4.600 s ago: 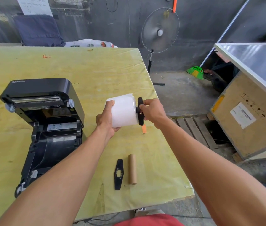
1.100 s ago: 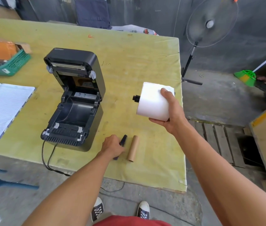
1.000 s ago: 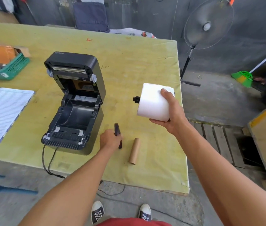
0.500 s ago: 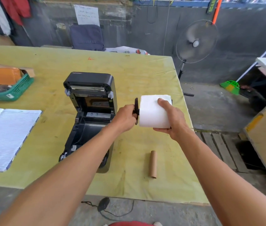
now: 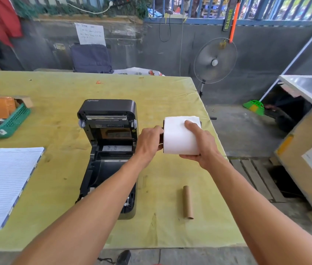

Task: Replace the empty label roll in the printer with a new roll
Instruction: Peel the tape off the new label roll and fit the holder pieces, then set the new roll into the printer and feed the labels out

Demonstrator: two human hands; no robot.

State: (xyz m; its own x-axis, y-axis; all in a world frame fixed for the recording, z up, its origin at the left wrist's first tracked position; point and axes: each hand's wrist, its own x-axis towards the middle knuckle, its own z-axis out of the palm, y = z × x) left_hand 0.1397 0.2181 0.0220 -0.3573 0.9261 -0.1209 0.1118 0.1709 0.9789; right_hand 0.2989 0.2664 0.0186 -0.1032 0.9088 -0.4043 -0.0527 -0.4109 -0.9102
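Observation:
A black label printer (image 5: 109, 150) stands on the yellow-green table (image 5: 65, 96) with its lid swung up and its roll bay empty. To its right, above the table, my right hand (image 5: 199, 148) grips a new white label roll (image 5: 176, 136) held sideways. My left hand (image 5: 149, 142) presses a black holder plate against the roll's left end; the plate is almost wholly hidden by my fingers. A second black end piece shows at the roll's right edge. The empty brown cardboard core (image 5: 188, 202) lies on the table nearer to me.
An open lined notebook (image 5: 0, 184) lies at the left, with a green basket (image 5: 8, 123) holding an orange box behind it. The table's right edge runs just beside the roll. A standing fan (image 5: 215, 60) and a plywood crate (image 5: 308, 161) stand on the floor to the right.
My left hand picked the black holder plate up from the table beside the core and brought it to the left end of the roll. The roll stays in my right hand.

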